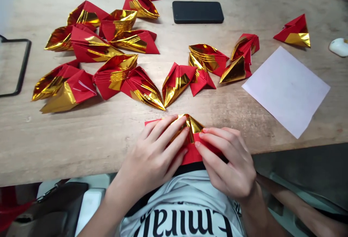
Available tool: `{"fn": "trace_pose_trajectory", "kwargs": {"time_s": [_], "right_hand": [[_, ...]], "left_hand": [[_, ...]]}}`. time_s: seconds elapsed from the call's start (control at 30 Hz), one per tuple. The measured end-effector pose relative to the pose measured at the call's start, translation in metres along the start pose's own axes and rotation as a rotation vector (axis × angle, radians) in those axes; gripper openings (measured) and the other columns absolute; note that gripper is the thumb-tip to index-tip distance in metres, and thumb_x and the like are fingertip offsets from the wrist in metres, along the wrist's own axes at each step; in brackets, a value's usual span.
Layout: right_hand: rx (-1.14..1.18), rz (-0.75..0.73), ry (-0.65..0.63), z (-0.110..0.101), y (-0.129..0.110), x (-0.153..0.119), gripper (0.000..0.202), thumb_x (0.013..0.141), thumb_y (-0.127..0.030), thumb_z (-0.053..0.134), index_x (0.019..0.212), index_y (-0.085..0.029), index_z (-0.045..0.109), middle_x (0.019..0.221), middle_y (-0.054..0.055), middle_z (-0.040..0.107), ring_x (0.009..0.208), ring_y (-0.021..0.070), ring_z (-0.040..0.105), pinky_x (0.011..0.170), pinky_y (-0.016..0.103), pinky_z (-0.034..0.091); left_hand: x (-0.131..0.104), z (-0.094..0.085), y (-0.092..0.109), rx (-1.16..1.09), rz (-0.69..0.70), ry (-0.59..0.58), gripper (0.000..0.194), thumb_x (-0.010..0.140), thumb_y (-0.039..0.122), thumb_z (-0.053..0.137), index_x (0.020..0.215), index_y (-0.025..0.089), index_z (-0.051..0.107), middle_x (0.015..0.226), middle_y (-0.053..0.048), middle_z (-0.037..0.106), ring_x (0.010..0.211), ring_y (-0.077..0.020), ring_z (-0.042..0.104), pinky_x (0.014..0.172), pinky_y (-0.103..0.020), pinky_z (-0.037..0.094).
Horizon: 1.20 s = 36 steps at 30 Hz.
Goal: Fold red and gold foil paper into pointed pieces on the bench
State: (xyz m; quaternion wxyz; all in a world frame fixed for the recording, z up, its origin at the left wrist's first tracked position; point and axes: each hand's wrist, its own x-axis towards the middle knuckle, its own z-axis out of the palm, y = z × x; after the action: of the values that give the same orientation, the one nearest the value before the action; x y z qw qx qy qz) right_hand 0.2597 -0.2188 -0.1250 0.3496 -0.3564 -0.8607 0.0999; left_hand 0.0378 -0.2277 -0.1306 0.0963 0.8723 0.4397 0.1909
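At the table's front edge lies a partly folded sheet of red and gold paper, its shiny gold part peaking upward in the middle. My left hand holds it from the left, fingers laid across the gold area; the thumb is mostly hidden. On the other side, my right hand grips the paper's right part with bent fingertips near a gold fold. Just beyond my hands, a folded red and gold paper piece touches the tip of a neighbouring folded piece.
Several more folded pieces cluster at the left and centre back. A black phone lies behind them. A white square sheet, a single folded piece and a white mouse-like object are at right. A black metal frame stands left.
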Motion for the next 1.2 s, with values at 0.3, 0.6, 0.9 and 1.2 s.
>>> {"fn": "trace_pose_trajectory", "kwargs": {"time_s": [0.3,0.6,0.9,1.2], "right_hand": [[-0.011,-0.040,-0.029,0.003,0.003,-0.010,0.030,0.087,0.003,0.056,0.109,-0.006,0.074,0.112,0.018,0.076,0.117,0.0295,0.069,0.095,0.048,0.057],[-0.001,-0.052,-0.079,0.001,0.006,-0.012,0.031,0.087,-0.003,0.057,0.113,-0.009,0.073,0.114,0.015,0.078,0.117,0.0290,0.070,0.095,0.049,0.057],[0.006,-0.076,-0.111,0.001,0.009,-0.013,0.022,0.088,-0.009,0.062,0.107,-0.011,0.074,0.111,0.013,0.079,0.112,0.0278,0.072,0.094,0.049,0.055],[0.008,-0.107,-0.118,0.001,0.008,-0.013,0.022,0.087,-0.008,0.060,0.103,-0.011,0.074,0.109,0.013,0.080,0.112,0.0276,0.072,0.094,0.049,0.056]], "left_hand": [[0.003,0.000,0.000,0.004,-0.008,-0.009,0.052,0.097,0.021,0.060,0.147,0.008,0.051,0.157,-0.015,0.051,0.142,-0.0338,0.047,0.115,-0.050,0.041],[0.003,-0.001,0.001,0.019,-0.011,-0.032,0.049,0.098,0.022,0.058,0.146,0.011,0.053,0.158,-0.013,0.050,0.141,-0.0345,0.048,0.110,-0.050,0.042],[0.006,-0.001,0.001,0.007,-0.013,-0.038,0.047,0.099,0.024,0.057,0.144,0.010,0.054,0.156,-0.012,0.053,0.140,-0.0335,0.049,0.109,-0.049,0.042],[0.002,0.000,0.000,-0.034,-0.031,-0.033,0.049,0.097,0.022,0.059,0.145,0.013,0.052,0.155,-0.013,0.054,0.142,-0.0334,0.048,0.115,-0.052,0.042]]}}
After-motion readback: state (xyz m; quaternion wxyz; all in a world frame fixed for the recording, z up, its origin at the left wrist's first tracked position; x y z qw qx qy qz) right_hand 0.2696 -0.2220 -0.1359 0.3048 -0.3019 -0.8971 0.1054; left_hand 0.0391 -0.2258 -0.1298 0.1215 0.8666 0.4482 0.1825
